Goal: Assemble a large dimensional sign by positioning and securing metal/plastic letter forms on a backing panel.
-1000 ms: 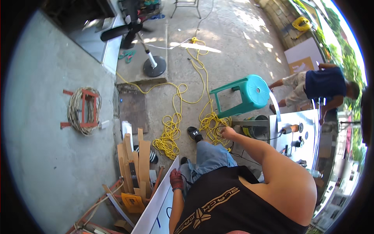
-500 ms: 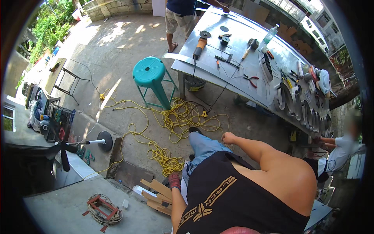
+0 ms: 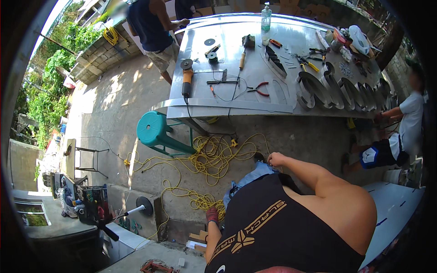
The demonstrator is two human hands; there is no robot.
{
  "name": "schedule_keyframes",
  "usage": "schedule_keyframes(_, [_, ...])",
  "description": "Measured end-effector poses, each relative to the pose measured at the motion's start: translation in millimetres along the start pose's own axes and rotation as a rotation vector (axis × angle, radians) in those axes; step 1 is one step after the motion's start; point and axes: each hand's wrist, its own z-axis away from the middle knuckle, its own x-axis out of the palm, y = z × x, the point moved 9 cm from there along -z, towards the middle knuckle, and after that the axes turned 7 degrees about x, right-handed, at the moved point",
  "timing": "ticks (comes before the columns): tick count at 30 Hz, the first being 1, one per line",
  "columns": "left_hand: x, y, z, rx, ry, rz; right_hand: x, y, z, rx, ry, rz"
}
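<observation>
My left hand [image 3: 212,215], in a dark red glove, is low by my left side, closed at the bunched loops of a yellow extension cord [image 3: 202,200]. Its fingertips are hidden. My bare right hand [image 3: 275,159] is in front of my body, fingers curled round a single run of the cord that rises from the floor. More of the cord lies in a loose tangle on the concrete between the stool and my feet.
A teal plastic stool [image 3: 152,127] stands by a metal-topped table [image 3: 218,102]. On the table lie an angle grinder [image 3: 186,82], a hammer [image 3: 246,48], red-handled pliers [image 3: 259,89] and curved metal strips [image 3: 314,93]. One person [image 3: 152,27] stands at the far left, another [image 3: 409,113] at right.
My view has swung to the right, so the table is more central and the right-hand person shows more fully. Both hands keep nearly the same place beside my body.
</observation>
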Motion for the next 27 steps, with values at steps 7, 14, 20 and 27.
schedule_keyframes(7, [61, 239, -26, 0.260, -0.025, -0.136, -79, 120, -10, 0.253, 0.191, -0.325])
schedule_keyframes(14, [60, 319, -71, 0.287, -0.180, -0.035, -43, 196, 32, 0.436, 0.218, -0.547])
schedule_keyframes(20, [35, 278, -110, 0.125, -0.234, 0.091, 25, 194, 74, 0.597, 0.208, -0.713])
schedule_keyframes(27, [23, 239, -162, 0.124, -0.308, -0.094, 37, 132, 96, 0.506, 0.273, -0.432])
